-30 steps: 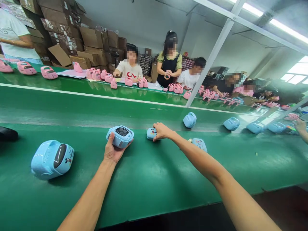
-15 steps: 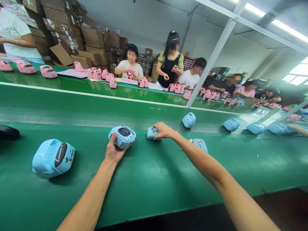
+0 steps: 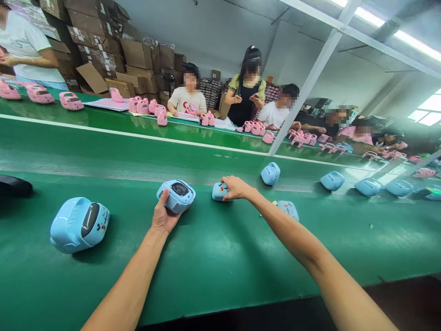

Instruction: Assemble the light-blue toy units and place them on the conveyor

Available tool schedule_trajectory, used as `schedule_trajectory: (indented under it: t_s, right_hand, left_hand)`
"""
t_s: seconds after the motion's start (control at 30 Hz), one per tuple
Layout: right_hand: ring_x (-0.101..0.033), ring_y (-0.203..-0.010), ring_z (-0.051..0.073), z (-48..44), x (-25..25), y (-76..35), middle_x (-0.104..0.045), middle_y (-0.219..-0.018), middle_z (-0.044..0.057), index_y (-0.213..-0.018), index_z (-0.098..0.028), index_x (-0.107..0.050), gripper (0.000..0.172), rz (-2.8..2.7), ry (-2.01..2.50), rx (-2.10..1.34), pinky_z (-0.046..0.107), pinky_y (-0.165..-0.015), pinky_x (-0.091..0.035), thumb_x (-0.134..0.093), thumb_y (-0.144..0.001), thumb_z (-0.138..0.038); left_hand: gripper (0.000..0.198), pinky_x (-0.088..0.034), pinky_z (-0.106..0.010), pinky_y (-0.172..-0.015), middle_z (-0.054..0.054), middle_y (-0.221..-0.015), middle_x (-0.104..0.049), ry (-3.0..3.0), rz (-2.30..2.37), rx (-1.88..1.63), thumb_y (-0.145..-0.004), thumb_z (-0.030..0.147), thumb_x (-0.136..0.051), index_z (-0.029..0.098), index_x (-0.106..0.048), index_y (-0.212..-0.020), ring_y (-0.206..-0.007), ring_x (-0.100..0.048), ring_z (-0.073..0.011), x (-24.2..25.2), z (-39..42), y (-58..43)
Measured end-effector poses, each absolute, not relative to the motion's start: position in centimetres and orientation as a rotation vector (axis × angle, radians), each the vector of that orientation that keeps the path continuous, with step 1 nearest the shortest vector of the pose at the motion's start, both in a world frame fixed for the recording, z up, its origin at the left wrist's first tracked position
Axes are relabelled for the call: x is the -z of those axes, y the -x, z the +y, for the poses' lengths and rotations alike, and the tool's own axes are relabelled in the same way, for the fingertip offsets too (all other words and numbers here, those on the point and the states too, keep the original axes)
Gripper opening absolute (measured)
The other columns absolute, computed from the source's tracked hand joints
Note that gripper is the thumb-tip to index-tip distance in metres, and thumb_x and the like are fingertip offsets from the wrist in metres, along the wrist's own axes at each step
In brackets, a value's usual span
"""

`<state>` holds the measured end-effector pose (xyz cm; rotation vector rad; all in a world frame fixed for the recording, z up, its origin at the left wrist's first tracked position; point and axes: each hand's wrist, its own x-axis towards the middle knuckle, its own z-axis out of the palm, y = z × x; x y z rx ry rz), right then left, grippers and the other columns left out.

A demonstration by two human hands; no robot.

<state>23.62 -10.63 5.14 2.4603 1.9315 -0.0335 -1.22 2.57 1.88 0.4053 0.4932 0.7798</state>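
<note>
My left hand [image 3: 163,217] holds up a light-blue plastic housing [image 3: 176,196], its open face with a round black speaker turned upward. Its thumb presses on the near side. To its right, my right hand [image 3: 237,187] grips a small light-blue cover [image 3: 219,191] with cartoon mouse prints, at or just above the green surface; the fingertips are partly hidden. Another printed blue cover [image 3: 288,209] lies beyond my right forearm, partly hidden by it. At the left, a blue housing with a handle and a dark window [image 3: 80,225] lies on its side.
A green work surface [image 3: 206,276] runs across, with a green strip behind it. Several blue housings [image 3: 332,180] line the strip toward the right. A black object [image 3: 15,186] lies at far left. Co-workers sit and stand behind pink housings [image 3: 70,101]; a white post [image 3: 305,82] rises there.
My hands keep their holds almost unchanged, and the view shifts slightly. Across the line, the standing co-worker's hands have risen. A hand at the far right edge has left the view.
</note>
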Motion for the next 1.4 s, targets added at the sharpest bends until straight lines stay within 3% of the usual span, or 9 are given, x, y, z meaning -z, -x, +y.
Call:
schedule_trajectory:
  t_s: [0.23, 0.43, 0.5, 0.6, 0.77, 0.87, 1.03, 1.2, 1.4]
  right_hand:
    - [-0.065, -0.108, 0.029, -10.5, -6.5, -22.6, -0.070, -0.116, 0.015, -0.115, -0.013, -0.069, 0.067, 2.002, -2.751, 0.188, 0.036, -0.091, -0.049, -0.091, -0.064, -0.049]
    - [-0.070, -0.097, 0.021, -8.0, -5.1, -16.6, -0.074, -0.111, 0.009, -0.116, -0.016, -0.070, 0.052, 2.155, -3.226, 1.184, 0.034, -0.089, -0.054, -0.077, -0.079, -0.052]
    - [-0.070, -0.097, 0.021, -6.9, -4.4, -14.3, -0.072, -0.118, 0.011, -0.124, -0.017, -0.067, 0.060, 2.148, -3.331, 1.099, 0.035, -0.088, -0.055, -0.078, -0.078, -0.053]
    - [-0.068, -0.099, 0.024, -5.8, -3.6, -11.8, -0.068, -0.120, 0.012, -0.130, -0.018, -0.063, 0.072, 2.169, -3.410, 0.658, 0.039, -0.091, -0.055, -0.082, -0.072, -0.057]
    - [-0.064, -0.107, 0.029, -6.4, -3.1, -10.8, -0.065, -0.116, 0.013, -0.129, -0.019, -0.064, 0.068, 2.319, -3.256, 0.253, 0.046, -0.099, -0.053, -0.079, -0.076, -0.059]
    - [-0.056, -0.127, 0.034, -7.6, -3.0, -11.5, -0.058, -0.133, 0.017, -0.139, -0.020, -0.057, 0.080, 2.563, -3.036, 0.279, 0.052, -0.111, -0.045, -0.080, -0.074, -0.061]
    - [-0.030, -0.152, 0.035, -8.8, -3.0, -13.3, -0.031, -0.165, 0.016, -0.158, -0.027, -0.035, 0.107, 3.046, -2.499, 0.490, 0.055, -0.123, -0.028, -0.085, -0.069, -0.059]
    - [-0.041, -0.148, 0.033, -8.9, -2.9, -14.2, -0.046, -0.157, 0.016, -0.154, -0.028, -0.043, 0.110, 3.115, -2.468, 0.604, 0.052, -0.122, -0.033, -0.092, -0.060, -0.056]
    - [-0.045, -0.145, 0.033, -9.0, -2.6, -13.9, -0.050, -0.155, 0.015, -0.153, -0.028, -0.046, 0.111, 3.084, -2.507, 0.646, 0.050, -0.121, -0.036, -0.095, -0.056, -0.051]
  left_hand:
    - [0.019, -0.063, -0.034, -0.086, -0.005, -0.098, -0.077, -0.357, 0.562, -0.839, -0.090, 0.017, -0.067, 0.018, -0.071, -0.109, -0.082, -0.073, -0.0162, -1.7, 2.7, 0.9]
    - [0.039, -0.062, -0.031, -0.079, -0.005, -0.107, -0.075, -0.476, 0.549, -0.839, -0.081, 0.018, -0.079, 0.022, -0.068, -0.118, -0.083, -0.073, -0.0166, -1.0, 2.3, 0.8]
    - [0.048, -0.062, -0.029, -0.076, -0.005, -0.110, -0.074, -0.537, 0.524, -0.831, -0.077, 0.021, -0.083, 0.023, -0.066, -0.122, -0.083, -0.072, -0.0167, -0.8, 2.1, 0.9]
    - [0.062, -0.061, -0.027, -0.073, -0.004, -0.112, -0.074, -0.607, 0.489, -0.817, -0.071, 0.024, -0.088, 0.025, -0.062, -0.127, -0.085, -0.072, -0.0172, -0.5, 1.9, 1.1]
    - [0.073, -0.060, -0.028, -0.075, -0.003, -0.106, -0.075, -0.662, 0.477, -0.766, -0.065, 0.027, -0.091, 0.026, -0.060, -0.131, -0.085, -0.073, -0.0198, -0.3, 1.8, 1.4]
    - [0.063, -0.061, -0.031, -0.076, -0.005, -0.099, -0.077, -0.672, 0.494, -0.719, -0.065, 0.027, -0.090, 0.020, -0.065, -0.122, -0.083, -0.074, -0.0224, -0.3, 1.8, 1.5]
    - [0.054, -0.060, -0.040, -0.089, -0.008, -0.105, -0.076, -0.669, 0.487, -0.658, -0.067, 0.027, -0.087, 0.020, -0.066, -0.116, -0.098, -0.074, -0.0292, -0.6, 1.6, 1.5]
    - [0.051, -0.061, -0.040, -0.086, -0.007, -0.103, -0.076, -0.682, 0.495, -0.630, -0.068, 0.025, -0.087, 0.021, -0.066, -0.114, -0.096, -0.074, -0.0280, -0.6, 1.3, 1.5]
    - [0.051, -0.062, -0.042, -0.084, -0.009, -0.104, -0.076, -0.650, 0.519, -0.596, -0.066, 0.024, -0.089, 0.020, -0.067, -0.112, -0.093, -0.074, -0.0294, -0.5, 1.3, 1.5]
